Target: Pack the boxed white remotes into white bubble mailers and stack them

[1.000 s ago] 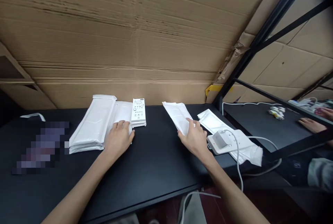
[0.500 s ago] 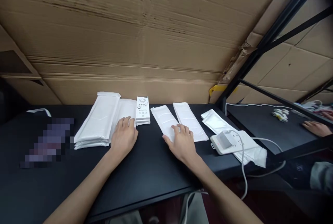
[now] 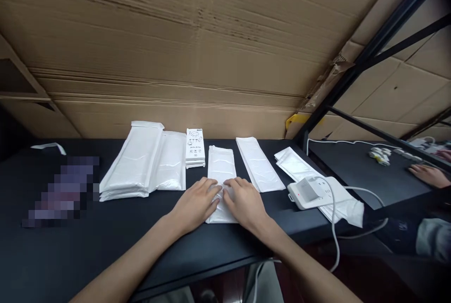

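A white padded mailer (image 3: pixel 221 162) lies lengthwise before me on the black tabletop. Both hands touch its upper face near the middle. My left hand (image 3: pixel 195 204) comes in from the left edge, fingers apart and bent over the surface. From the other side, my right hand (image 3: pixel 246 202) lays its spread fingers on the mailer, thumb toward the left hand. The two sets of fingertips almost meet. Just right of them is another flat white mailer (image 3: pixel 259 164). Left of the hands stand a small stack of white printed boxes (image 3: pixel 195 145) and a pile of white mailers (image 3: pixel 132 162).
A white power strip (image 3: pixel 317 192) with a plugged-in adapter and cable rests on more white mailers (image 3: pixel 298 164). Cardboard (image 3: pixel 176 68) walls the back. Beyond a black metal frame (image 3: pixel 366 61), another person's hand (image 3: pixel 428 175) rests on the neighbouring table. A blurred-out item (image 3: pixel 63 192) lies left.
The mailer under my right hand has come nearer and turned straight. My left hand has left the pile and boxes and moved right onto this mailer.
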Demonstrator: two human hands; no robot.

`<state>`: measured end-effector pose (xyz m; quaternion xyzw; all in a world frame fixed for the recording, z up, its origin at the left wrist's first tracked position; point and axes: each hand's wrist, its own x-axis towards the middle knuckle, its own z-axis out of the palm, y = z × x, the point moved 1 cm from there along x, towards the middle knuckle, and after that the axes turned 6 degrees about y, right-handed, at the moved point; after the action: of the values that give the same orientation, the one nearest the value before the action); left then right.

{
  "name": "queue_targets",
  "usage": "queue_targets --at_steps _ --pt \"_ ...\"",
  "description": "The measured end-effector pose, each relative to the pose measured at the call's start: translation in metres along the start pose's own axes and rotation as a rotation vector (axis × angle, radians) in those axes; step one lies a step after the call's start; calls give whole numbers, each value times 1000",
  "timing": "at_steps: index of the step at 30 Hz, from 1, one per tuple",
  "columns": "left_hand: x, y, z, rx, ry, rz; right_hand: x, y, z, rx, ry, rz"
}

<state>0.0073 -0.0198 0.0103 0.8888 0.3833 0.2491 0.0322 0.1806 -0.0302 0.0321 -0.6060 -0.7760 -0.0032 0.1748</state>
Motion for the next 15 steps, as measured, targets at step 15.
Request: queue_targets --at_steps 15 --pt "-3 10 -3 -61 -76 98 35 21 -4 -39 57 -4"
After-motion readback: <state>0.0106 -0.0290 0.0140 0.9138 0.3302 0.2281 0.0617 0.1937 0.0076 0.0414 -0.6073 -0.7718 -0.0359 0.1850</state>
